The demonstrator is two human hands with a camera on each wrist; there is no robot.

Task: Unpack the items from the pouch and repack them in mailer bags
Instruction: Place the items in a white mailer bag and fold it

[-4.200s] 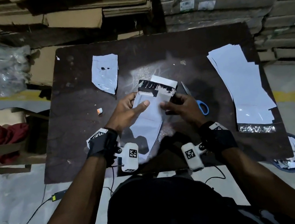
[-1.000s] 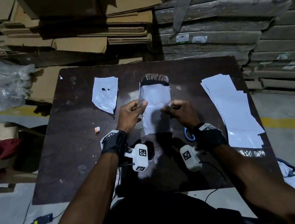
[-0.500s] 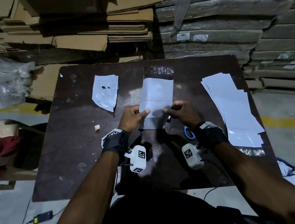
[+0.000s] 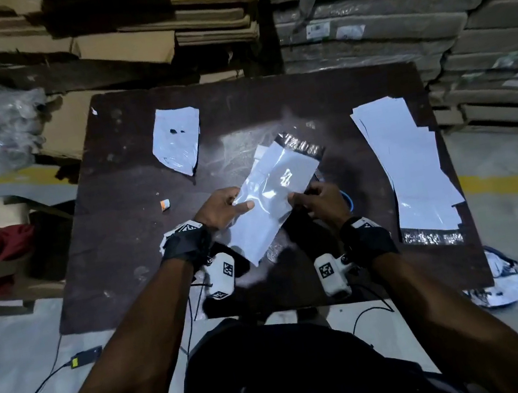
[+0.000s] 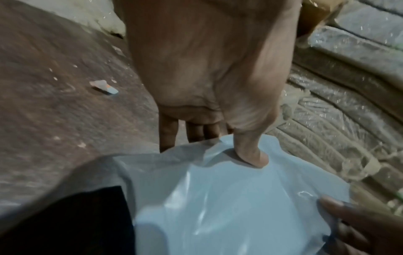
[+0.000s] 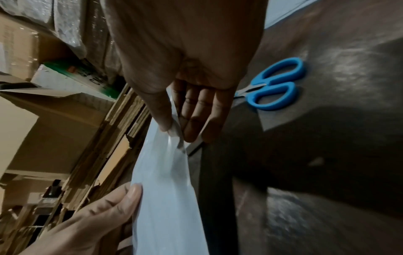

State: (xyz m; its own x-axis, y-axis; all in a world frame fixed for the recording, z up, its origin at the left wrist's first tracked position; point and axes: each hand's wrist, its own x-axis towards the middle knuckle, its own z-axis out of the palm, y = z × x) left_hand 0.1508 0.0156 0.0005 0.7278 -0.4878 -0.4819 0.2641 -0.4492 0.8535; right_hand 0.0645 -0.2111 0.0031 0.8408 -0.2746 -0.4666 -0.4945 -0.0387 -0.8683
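Note:
Both hands hold a white mailer bag [image 4: 269, 201] tilted above the middle of the dark table [image 4: 116, 256]. Its dark printed flap [image 4: 302, 147] points away to the upper right. My left hand [image 4: 221, 208] pinches the bag's left edge, thumb [image 5: 250, 151] on top and fingers underneath. My right hand [image 4: 317, 201] pinches the bag's right edge [image 6: 174, 131] between thumb and fingers. An emptied white pouch [image 4: 176, 139] lies flat at the far left of the table. What is inside the bag is hidden.
A fanned stack of white mailer bags [image 4: 407, 163] lies along the table's right side. Blue-handled scissors [image 6: 274, 84] lie just right of my right hand. A small orange-and-white scrap [image 4: 165, 205] sits left of my left hand. Cardboard stacks [image 4: 153, 38] stand behind.
The bag has swung from pointing straight away to leaning toward the upper right, and its near end has dropped closer to me. Both hands keep their hold on its edges.

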